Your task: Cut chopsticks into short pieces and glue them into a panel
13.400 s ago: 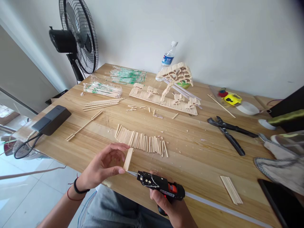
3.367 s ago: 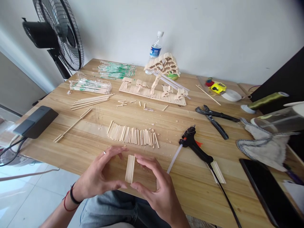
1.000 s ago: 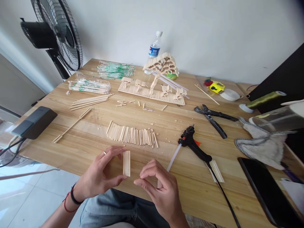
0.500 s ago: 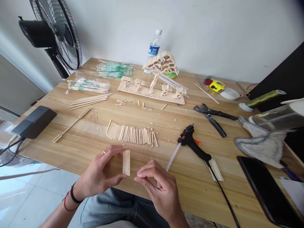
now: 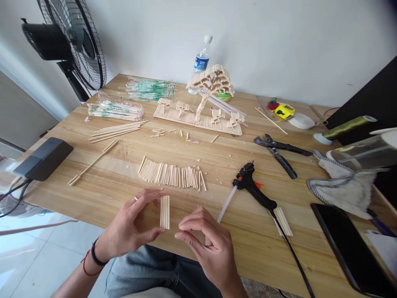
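A small flat panel of pale wooden sticks set side by side (image 5: 165,212) is held upright above the near edge of the table, between the thumb and fingers of the left hand (image 5: 138,221), which grasps it by its two ends. The right hand (image 5: 211,244) is just beside but apart from it, thumb and forefinger tips almost meeting, with nothing visible between them. The step in hand seems to be steadying the panel while its sticks set together; a next move would call for a light, even grip that keeps them aligned. Just beyond the left hand lies an uneven row of short pale sticks (image 5: 167,173); beyond the right hand, a black glue gun with a translucent glue stick (image 5: 256,188) rests on the light brown wood-grain table (image 5: 254,252). Farther ahead of both hands stands a pale stick-built model with a tree-like canopy (image 5: 214,80), before a clear plastic bottle with a blue label (image 5: 202,62). Far out to the left is a black fan (image 5: 77,45), against a plain white wall (image 5: 149,37); pale floor tiles (image 5: 34,252) show below the left forearm.
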`<action>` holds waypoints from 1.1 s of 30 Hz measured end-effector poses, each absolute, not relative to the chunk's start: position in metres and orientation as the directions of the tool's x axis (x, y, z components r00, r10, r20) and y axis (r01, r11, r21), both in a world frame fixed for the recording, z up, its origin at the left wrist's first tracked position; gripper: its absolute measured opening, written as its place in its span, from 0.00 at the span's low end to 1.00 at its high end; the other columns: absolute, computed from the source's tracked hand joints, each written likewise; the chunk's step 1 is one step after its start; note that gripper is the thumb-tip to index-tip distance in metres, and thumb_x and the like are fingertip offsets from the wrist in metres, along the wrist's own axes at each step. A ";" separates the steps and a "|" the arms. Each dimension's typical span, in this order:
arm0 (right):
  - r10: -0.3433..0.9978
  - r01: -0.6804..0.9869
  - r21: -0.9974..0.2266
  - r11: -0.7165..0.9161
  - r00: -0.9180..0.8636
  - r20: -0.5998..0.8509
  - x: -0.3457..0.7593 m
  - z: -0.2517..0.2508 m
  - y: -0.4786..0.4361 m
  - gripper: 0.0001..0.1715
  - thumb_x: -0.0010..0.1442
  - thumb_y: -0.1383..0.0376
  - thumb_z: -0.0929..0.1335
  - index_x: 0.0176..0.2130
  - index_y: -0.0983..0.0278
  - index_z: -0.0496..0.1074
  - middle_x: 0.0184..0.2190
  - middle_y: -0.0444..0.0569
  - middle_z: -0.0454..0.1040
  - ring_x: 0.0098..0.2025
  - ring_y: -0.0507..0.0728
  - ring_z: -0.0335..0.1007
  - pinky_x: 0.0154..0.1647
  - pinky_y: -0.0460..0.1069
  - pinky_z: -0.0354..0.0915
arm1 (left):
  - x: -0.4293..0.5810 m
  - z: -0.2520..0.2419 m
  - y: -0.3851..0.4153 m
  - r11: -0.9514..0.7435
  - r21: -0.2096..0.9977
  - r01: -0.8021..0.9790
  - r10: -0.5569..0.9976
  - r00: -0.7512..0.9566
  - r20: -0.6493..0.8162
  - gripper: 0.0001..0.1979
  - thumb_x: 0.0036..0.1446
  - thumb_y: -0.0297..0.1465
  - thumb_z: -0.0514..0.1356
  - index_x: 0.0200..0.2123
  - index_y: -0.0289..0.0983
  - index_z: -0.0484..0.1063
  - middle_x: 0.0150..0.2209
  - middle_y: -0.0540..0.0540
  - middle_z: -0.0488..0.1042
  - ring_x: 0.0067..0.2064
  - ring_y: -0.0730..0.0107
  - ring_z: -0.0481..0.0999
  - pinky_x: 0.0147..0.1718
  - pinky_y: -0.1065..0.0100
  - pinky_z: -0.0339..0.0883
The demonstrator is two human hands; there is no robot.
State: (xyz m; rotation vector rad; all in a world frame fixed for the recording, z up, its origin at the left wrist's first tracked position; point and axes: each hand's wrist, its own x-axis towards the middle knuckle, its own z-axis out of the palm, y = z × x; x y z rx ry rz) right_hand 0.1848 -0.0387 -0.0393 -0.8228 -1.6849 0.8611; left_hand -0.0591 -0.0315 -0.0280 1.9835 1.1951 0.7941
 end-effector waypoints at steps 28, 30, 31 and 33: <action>0.846 0.128 -0.847 0.517 -0.226 0.482 0.184 -0.036 -0.037 0.17 0.65 0.82 0.71 0.41 0.61 0.79 0.34 0.48 0.82 0.36 0.56 0.76 0.37 0.51 0.72 | -0.058 -0.026 -0.031 -0.353 0.798 0.488 0.909 0.381 0.169 0.35 0.62 0.34 0.71 0.69 0.47 0.64 0.58 0.42 0.78 0.61 0.53 0.77 0.58 0.58 0.73; 0.850 0.132 -0.849 0.511 -0.225 0.477 0.184 -0.035 -0.038 0.16 0.65 0.81 0.72 0.41 0.61 0.78 0.34 0.47 0.82 0.35 0.56 0.76 0.36 0.51 0.71 | -0.058 -0.026 -0.031 -0.349 0.800 0.489 0.910 0.379 0.166 0.35 0.62 0.34 0.71 0.69 0.47 0.64 0.58 0.42 0.79 0.61 0.54 0.77 0.58 0.59 0.73; 0.853 0.133 -0.852 0.506 -0.223 0.472 0.184 -0.035 -0.038 0.16 0.65 0.81 0.72 0.41 0.61 0.78 0.34 0.47 0.82 0.35 0.56 0.75 0.36 0.50 0.71 | -0.058 -0.026 -0.031 -0.347 0.799 0.491 0.911 0.379 0.163 0.35 0.62 0.33 0.71 0.69 0.47 0.64 0.58 0.42 0.79 0.61 0.54 0.77 0.57 0.59 0.73; 0.859 0.132 -0.858 0.496 -0.220 0.462 0.184 -0.034 -0.038 0.15 0.65 0.81 0.72 0.41 0.61 0.77 0.34 0.47 0.81 0.36 0.56 0.75 0.37 0.51 0.71 | -0.058 -0.026 -0.031 -0.346 0.797 0.494 0.911 0.378 0.161 0.35 0.62 0.34 0.72 0.68 0.47 0.64 0.57 0.42 0.79 0.60 0.54 0.78 0.57 0.60 0.73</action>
